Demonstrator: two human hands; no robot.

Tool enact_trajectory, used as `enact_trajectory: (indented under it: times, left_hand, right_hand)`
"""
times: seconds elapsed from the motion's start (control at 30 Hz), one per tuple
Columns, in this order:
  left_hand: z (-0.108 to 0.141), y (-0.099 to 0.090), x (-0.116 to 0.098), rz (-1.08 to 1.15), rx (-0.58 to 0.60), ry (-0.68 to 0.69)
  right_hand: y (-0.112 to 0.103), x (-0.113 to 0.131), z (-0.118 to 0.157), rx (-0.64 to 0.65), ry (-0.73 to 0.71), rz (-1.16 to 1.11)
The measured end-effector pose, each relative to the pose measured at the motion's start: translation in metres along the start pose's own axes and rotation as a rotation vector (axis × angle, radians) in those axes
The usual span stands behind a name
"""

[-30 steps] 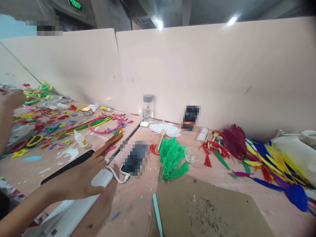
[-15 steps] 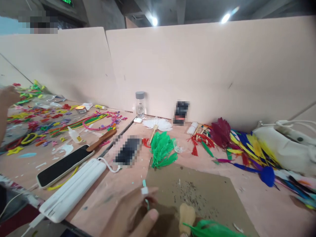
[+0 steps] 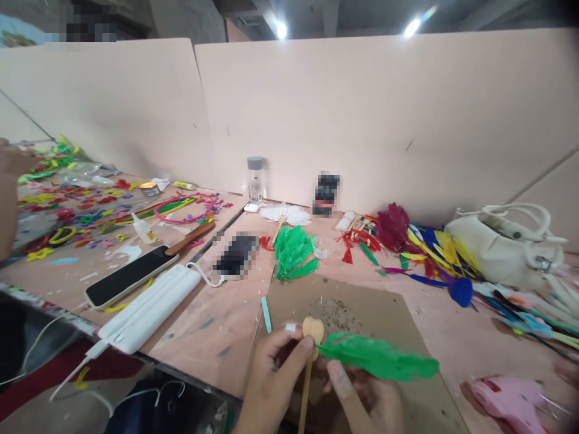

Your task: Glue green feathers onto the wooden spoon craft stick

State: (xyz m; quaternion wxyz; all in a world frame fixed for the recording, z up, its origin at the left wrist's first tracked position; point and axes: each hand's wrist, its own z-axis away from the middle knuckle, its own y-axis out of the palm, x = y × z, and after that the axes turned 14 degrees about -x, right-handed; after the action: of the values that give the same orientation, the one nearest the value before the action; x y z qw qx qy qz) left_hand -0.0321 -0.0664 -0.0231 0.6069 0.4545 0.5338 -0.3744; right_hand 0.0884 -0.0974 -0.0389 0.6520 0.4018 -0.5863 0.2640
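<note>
My left hand (image 3: 283, 374) pinches a wooden fan handle (image 3: 305, 392) near its rounded head, thumb over the front. A green feather (image 3: 384, 357) sticks out to the right from that head. Just below the feather is my right hand (image 3: 362, 389), its thumb raised beside the quill; its other fingers are mostly hidden, so what it grips cannot be made out. Both hands are over a brown board (image 3: 393, 319) with dark specks. A pale turquoise stick (image 3: 266, 314) lies at the board's left edge. Behind the board rests a green feather fan (image 3: 293, 252).
A white power bank (image 3: 149, 307) and phone (image 3: 131, 276) lie left. A bottle (image 3: 256, 182) stands by the partition. Colourful feathers (image 3: 443, 250), a white bag (image 3: 493, 247) and a pink glue gun (image 3: 509, 401) are right. Another person's hand (image 3: 11, 181) is at far left.
My left hand has let go of the turquoise stick and now holds the fan handle. My right hand has come into view. The handle and feather appear higher, and the view has shifted.
</note>
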Motion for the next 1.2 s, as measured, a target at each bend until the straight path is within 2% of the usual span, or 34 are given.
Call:
enact_trajectory:
  times: [0.1,0.23,0.4,0.47,0.57,0.73,1.0,1.1,1.2]
  left_hand:
    - [0.002,0.004,-0.007,-0.002,0.093,0.045]
    - [0.000,0.005,-0.011,0.005,0.234,0.059]
    - [-0.002,0.003,-0.008,0.041,0.286,0.027]
    - [-0.002,0.002,-0.006,0.057,0.307,-0.008]
    - [-0.001,0.000,-0.004,0.083,0.314,-0.024]
    - [0.001,-0.001,-0.002,0.106,0.287,0.025]
    - [0.008,0.002,-0.001,0.092,0.216,0.130]
    - [0.012,0.006,-0.001,0.111,0.227,0.145]
    - [0.014,0.009,0.000,0.123,0.215,0.142]
  right_hand:
    - [-0.002,0.009,-0.002,-0.037,-0.014,0.004]
    - [-0.004,0.006,-0.004,-0.104,-0.017,0.015]
    - [-0.006,0.004,-0.007,-0.046,-0.073,0.084]
    - [-0.004,0.008,-0.007,-0.063,-0.085,0.071]
    - [0.001,0.015,-0.004,-0.086,-0.099,0.062]
    - [0.002,0.019,-0.001,-0.065,-0.107,0.074]
    - [-0.008,0.011,-0.006,-0.030,-0.222,0.118]
    - [-0.010,0.008,-0.009,-0.025,-0.275,0.093]
    - [-0.012,0.008,-0.008,-0.025,-0.261,0.094]
